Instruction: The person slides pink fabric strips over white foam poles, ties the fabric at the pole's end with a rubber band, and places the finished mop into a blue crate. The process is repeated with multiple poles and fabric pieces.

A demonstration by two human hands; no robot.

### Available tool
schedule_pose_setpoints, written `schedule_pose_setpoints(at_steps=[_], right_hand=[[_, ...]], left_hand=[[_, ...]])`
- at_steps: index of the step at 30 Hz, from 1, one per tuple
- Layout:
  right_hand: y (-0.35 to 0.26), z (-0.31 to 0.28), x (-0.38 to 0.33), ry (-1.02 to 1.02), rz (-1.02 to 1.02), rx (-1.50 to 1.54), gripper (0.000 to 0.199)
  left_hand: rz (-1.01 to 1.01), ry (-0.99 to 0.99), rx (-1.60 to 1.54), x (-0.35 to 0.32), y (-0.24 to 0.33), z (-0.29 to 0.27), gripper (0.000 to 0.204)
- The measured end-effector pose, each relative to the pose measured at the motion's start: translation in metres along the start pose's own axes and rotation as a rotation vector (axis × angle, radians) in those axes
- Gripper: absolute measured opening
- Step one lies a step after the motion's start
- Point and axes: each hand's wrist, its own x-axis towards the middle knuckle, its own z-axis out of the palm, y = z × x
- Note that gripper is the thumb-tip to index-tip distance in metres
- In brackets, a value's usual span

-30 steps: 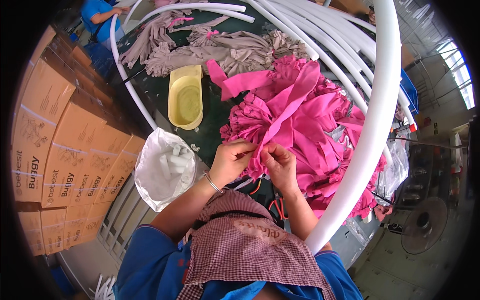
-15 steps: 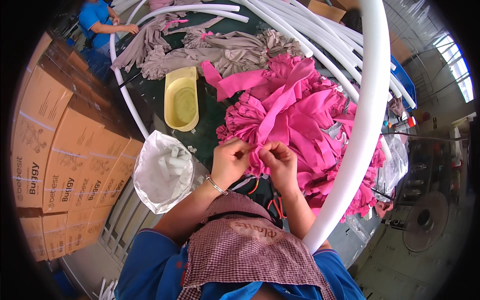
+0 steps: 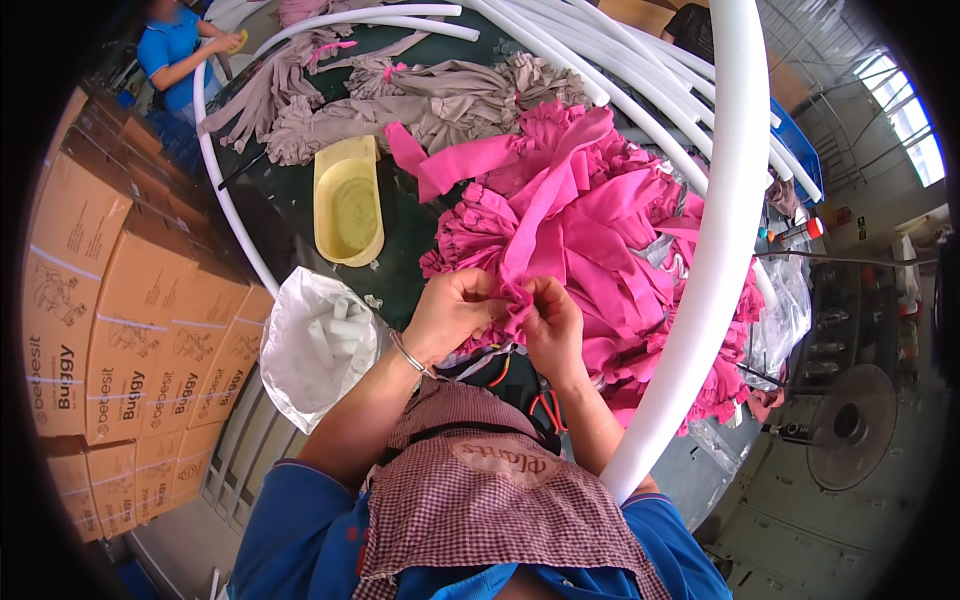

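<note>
My left hand (image 3: 450,315) and my right hand (image 3: 553,330) are close together in front of me. Between them, both pinch the gathered edge of a pink fabric piece (image 3: 570,235). The fabric is ruffled and lies in a heap across the table, with a long flat strip running up from my fingers. Just below my hands, partly hidden by the apron, are a red-handled tool (image 3: 545,408), perhaps scissors. To the left of my left forearm stands a white bag (image 3: 285,375) holding short white tube pieces (image 3: 347,335).
A thick white tube (image 3: 728,240) arches up on my right, past my forearm. A yellow tub (image 3: 321,215), grey-beige ruffled fabric (image 3: 430,95) and long white tubes (image 3: 640,75) lie farther off. Stacked cartons (image 3: 150,320) line the left. A co-worker (image 3: 172,55) stands at far left.
The pinched pink edge has turned slightly between my fingers, and my right hand has shifted a little. The whole view has moved slightly. The co-worker's hands have moved and hold something yellow.
</note>
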Motion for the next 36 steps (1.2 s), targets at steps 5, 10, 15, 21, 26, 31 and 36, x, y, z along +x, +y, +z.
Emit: schedule_pose_setpoints(at_steps=[5, 10, 15, 21, 26, 31, 36], right_hand=[[-0.003, 0.004, -0.004, 0.077, -0.134, -0.216, 0.005], [-0.006, 0.012, -0.001, 0.077, -0.364, -0.396, 0.012], [0.011, -0.002, 0.004, 0.211, -0.259, -0.439, 0.018], [0.016, -0.003, 0.001, 0.262, -0.087, -0.386, 0.039], [0.032, 0.000, 0.001, 0.335, -0.004, 0.060, 0.021], [0.057, -0.009, 0.024, 0.343, -0.031, -0.173, 0.024], [0.044, 0.000, 0.019, 0.376, -0.113, -0.392, 0.016]], left_hand=[[0.314, 0.199, 0.351, 0.009, -0.018, 0.001, 0.017], [0.581, 0.521, 0.596, 0.022, -0.030, 0.014, 0.018], [0.571, 0.381, 0.736, 0.018, -0.025, 0.006, 0.020], [0.652, 0.104, 1.002, 0.006, -0.019, 0.020, 0.024], [0.643, -0.189, 0.881, 0.007, -0.008, 0.023, 0.014], [0.685, -0.011, 0.850, 0.013, -0.024, 0.022, 0.013], [0.644, 0.363, 0.979, 0.019, -0.032, 0.019, 0.025]])
